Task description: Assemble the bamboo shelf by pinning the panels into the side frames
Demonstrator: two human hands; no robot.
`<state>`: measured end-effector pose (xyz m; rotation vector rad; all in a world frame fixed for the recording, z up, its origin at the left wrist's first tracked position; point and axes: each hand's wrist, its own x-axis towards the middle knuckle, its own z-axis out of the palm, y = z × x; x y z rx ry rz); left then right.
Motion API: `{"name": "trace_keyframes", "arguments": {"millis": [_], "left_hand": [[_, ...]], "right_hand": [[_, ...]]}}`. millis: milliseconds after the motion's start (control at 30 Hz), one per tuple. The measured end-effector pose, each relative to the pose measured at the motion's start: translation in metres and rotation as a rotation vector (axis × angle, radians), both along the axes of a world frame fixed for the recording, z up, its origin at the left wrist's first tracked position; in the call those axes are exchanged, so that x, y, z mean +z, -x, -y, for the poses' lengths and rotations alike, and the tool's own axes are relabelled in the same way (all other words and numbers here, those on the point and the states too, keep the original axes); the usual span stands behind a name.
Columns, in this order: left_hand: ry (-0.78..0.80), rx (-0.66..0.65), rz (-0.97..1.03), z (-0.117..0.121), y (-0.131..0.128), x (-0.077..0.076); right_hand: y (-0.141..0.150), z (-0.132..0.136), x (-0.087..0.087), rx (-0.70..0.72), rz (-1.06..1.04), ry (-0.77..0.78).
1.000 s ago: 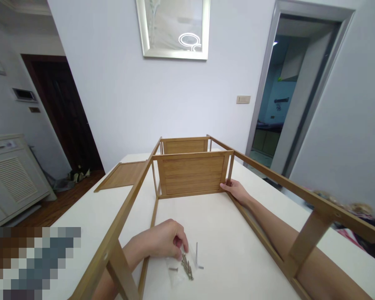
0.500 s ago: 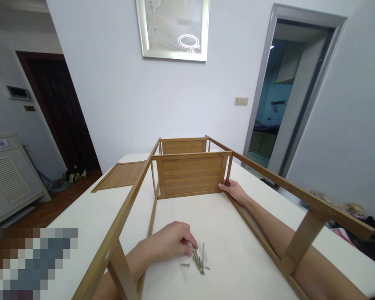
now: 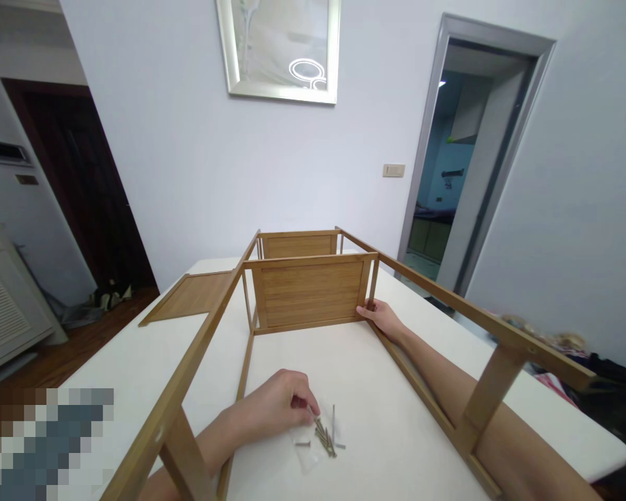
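My left hand point(image 3: 282, 403) is low over the white table, inside the wooden shelf frame point(image 3: 201, 341). Its thumb and forefinger are pinched on a screw at the edge of a small pile of screws point(image 3: 325, 440). The pile rests on a clear plastic bag point(image 3: 307, 459), with a single screw point(image 3: 302, 444) apart on its left. Beside the pile lies a hex key point(image 3: 334, 424). My right hand point(image 3: 383, 319) reaches along the frame's right side and grips the lower right corner of the slatless wooden shelf panel point(image 3: 313, 292), by the upright.
A loose wooden panel point(image 3: 190, 296) lies flat on the white table point(image 3: 386, 424), left of the frame. A second panel point(image 3: 300, 245) is fixed at the frame's far end. Beyond the table's right edge is a heap of belongings point(image 3: 563, 344).
My left thumb and forefinger have closed further at the screws, which shifted slightly on the bag. My right hand keeps its grip on the panel corner. The whole view has turned a little right.
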<state>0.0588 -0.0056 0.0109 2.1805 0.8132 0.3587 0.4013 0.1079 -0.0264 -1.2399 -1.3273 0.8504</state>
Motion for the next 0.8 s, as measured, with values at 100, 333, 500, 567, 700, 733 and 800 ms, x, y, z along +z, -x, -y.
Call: {"name": "trace_keyframes", "arguments": {"millis": [100, 333, 500, 567, 700, 733, 800], "left_hand": [[-0.001, -0.013, -0.002, 0.0012, -0.0009, -0.0003], [-0.013, -0.003, -0.007, 0.0022, -0.0027, -0.0005], [-0.045, -0.005, -0.021, 0.0033, -0.0034, 0.0008], [-0.045, -0.015, -0.022, 0.0039, -0.0033, 0.0009], [-0.061, -0.024, -0.015, 0.0043, -0.0037, -0.0007], [-0.074, -0.026, -0.014, 0.0043, -0.0041, -0.0012], [-0.105, -0.029, -0.010, 0.0042, -0.0047, -0.0018]], "right_hand": [[-0.0005, -0.0005, -0.0006, -0.002, 0.001, 0.002], [0.0001, -0.0008, -0.0010, -0.004, 0.004, 0.006], [0.0000, -0.0001, -0.0002, -0.007, 0.014, 0.009], [-0.0003, 0.0002, 0.0003, -0.010, 0.020, 0.009], [-0.0004, 0.0008, 0.0009, -0.015, 0.027, 0.010], [-0.0002, 0.0009, 0.0011, -0.016, 0.028, 0.010], [0.0004, 0.0011, 0.0013, -0.015, 0.026, 0.010]]}}
